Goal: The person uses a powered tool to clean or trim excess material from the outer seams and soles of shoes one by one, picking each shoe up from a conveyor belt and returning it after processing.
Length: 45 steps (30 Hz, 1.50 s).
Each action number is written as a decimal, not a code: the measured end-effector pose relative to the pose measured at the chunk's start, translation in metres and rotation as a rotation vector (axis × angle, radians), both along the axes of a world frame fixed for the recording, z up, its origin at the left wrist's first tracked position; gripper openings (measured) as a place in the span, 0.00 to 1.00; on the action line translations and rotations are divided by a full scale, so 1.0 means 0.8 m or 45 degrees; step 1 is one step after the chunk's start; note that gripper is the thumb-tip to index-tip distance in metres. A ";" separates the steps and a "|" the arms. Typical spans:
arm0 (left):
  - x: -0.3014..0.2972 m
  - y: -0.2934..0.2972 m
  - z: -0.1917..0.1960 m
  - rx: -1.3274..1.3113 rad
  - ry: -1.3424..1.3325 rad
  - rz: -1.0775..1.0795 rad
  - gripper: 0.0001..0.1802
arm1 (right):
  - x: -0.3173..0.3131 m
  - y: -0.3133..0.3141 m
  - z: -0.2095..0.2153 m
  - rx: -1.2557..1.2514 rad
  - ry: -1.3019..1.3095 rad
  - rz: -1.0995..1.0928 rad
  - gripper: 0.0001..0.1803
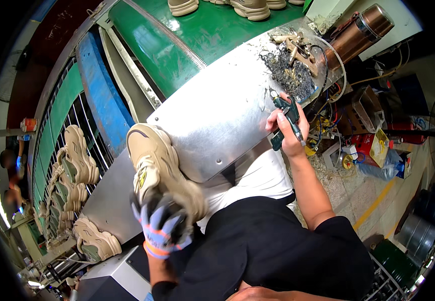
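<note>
Black shirt (277,246): filling lower view
Left grip (161,226): grasping beige shoe (150,145) near its ankle opening
Shoe: slanting at worktop (217,115) corner, probably handling light, soft above, firmer-soled; favouring heel hold
Right grip (288,129): clasping dark green tool (290,111)

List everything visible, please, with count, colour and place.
Held shoe: one, beige, left hand
Tool: one, dark green, right hand
Other shoes: several, beige, left and top
Metal worktop: one, silver, centre
Debris heap: one, blackish, on worktop
Flask: one, copper, upper right
Belt: one, green, top
Curved panel: one, blue, upper left
Drums: several, green and grey, lower right
Box: one, red and yellow, right
Small clutter: uncountable, mixed, right
Top: one, black, bottom
Trousers: one pair, white, centre
Left hand: one, lavender glove, lower left
Right hand: one, bare, right
</note>
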State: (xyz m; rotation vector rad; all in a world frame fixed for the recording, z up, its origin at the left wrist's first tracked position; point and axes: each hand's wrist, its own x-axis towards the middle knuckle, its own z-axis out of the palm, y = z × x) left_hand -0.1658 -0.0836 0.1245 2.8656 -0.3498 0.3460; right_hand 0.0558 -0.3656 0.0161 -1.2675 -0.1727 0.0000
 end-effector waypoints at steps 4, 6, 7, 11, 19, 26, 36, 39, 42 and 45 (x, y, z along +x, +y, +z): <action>-0.075 -0.006 -0.057 -0.426 -0.134 0.738 0.13 | 0.023 0.012 -0.001 0.058 0.034 -0.052 0.28; -0.050 -0.014 -0.058 -0.425 -0.304 0.688 0.14 | 0.031 0.019 -0.005 0.063 0.042 -0.059 0.29; -0.025 -0.017 -0.058 -0.448 -0.349 0.646 0.14 | 0.029 0.021 -0.007 0.047 0.042 -0.053 0.29; 0.121 0.015 -0.074 -0.720 -0.570 0.484 0.14 | 0.028 0.018 -0.015 0.054 0.019 -0.043 0.31; 0.528 0.165 -0.095 -0.498 -0.817 0.369 0.19 | 0.026 0.026 -0.019 -0.065 -0.022 -0.053 0.33; 0.713 0.194 -0.096 -0.413 -0.809 0.097 0.30 | 0.022 0.025 -0.023 -0.181 -0.005 -0.116 0.35; 0.502 0.298 -0.070 0.138 -0.016 0.133 0.47 | 0.020 0.025 -0.016 -0.199 -0.005 -0.119 0.33; 0.341 0.484 -0.064 0.507 0.303 0.776 0.48 | 0.020 0.026 -0.014 -0.207 -0.013 -0.127 0.33; 0.103 0.682 -0.049 0.487 0.913 1.399 0.49 | 0.029 0.037 -0.012 -0.173 -0.041 -0.050 0.32; 0.082 0.650 -0.075 0.130 0.545 1.653 0.46 | 0.026 0.036 -0.006 -0.228 -0.071 -0.091 0.32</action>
